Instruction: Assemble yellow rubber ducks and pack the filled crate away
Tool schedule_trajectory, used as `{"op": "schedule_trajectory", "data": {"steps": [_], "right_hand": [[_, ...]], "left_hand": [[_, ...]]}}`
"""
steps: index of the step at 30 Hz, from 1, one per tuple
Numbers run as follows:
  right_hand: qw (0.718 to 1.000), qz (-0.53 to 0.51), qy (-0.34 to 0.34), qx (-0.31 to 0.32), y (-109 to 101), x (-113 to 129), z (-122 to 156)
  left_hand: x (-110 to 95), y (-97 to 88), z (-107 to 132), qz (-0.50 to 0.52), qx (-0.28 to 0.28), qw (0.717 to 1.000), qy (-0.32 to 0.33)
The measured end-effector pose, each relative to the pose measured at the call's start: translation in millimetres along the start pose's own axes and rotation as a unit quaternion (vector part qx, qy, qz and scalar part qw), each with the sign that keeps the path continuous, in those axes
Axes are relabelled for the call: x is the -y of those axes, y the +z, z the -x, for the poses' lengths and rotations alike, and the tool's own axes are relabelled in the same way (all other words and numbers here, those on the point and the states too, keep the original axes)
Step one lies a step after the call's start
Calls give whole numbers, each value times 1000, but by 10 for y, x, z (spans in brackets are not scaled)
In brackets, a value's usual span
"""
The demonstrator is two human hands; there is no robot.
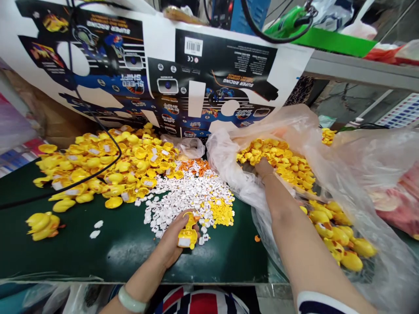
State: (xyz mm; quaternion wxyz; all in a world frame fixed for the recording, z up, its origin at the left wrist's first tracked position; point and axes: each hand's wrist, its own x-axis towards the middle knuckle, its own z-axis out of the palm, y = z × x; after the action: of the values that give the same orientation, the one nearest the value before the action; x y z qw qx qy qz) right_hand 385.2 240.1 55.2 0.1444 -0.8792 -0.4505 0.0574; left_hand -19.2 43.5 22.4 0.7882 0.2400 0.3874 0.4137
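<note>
Two hands at work: the left hand [172, 240] clasps a light, stiff plastic duck [188, 235] near the table's [114, 250] front edge, easily held by its body; the right hand [264, 168] sits among yellow pieces [278, 163] in a bag [225, 161], its grip unclear.

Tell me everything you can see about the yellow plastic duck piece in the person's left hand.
The yellow plastic duck piece is glossy and bright, with a rounded lower part carrying a white patch, narrowing upward to an irregular top with a touch of orange. It stands roughly upright, gripped against the fingers of the left hand, beside the heap of small white plastic pieces, above the dark green table. Its exact shape is partly hidden.
</note>
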Motion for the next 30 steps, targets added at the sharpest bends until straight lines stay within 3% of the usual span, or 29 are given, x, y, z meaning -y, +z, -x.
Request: {"op": "schedule_trajectory", "data": {"steps": [4, 8, 11, 13, 17, 20, 22, 24, 26, 28, 30], "right_hand": [[992, -120, 6, 34, -238, -179, 79], [965, -256, -28, 56, -568, -242, 312], [938, -333, -64, 74, -792, -265, 651], [900, -411, -85, 118, -851, -303, 1007], [773, -578, -64, 255, -643, -419, 2008], [718, -611, 1, 333, -312, -483, 2753], [693, -627, 29, 354, -111, -520, 3092], [692, -625, 43, 358, 23, -568, 3274], [715, -602, 43, 354, 72, -632, 3331], [770, -544, 25, 332, 48, -701, 3323], [847, -456, -13, 273, -13, -751, 3309]], "left_hand": [[8, -12, 8, -8, 12, 1000, 0], [12, -9, 21, -16, 21, 1000, 9], [1, 3, 48, -8, 18, 1000, 16], [-2, -7, 71, -6, 16, 1000, 19], [23, -89, 103, -1, 29, 999, 25], [55, -145, 100, 13, 43, 998, 38], [68, -155, 92, 15, 49, 998, 43], [72, -149, 88, 10, 53, 998, 41], [68, -136, 93, 6, 54, 998, 39], [64, -126, 104, 5, 55, 998, 43], [64, -119, 112, 6, 55, 997, 48]]}}
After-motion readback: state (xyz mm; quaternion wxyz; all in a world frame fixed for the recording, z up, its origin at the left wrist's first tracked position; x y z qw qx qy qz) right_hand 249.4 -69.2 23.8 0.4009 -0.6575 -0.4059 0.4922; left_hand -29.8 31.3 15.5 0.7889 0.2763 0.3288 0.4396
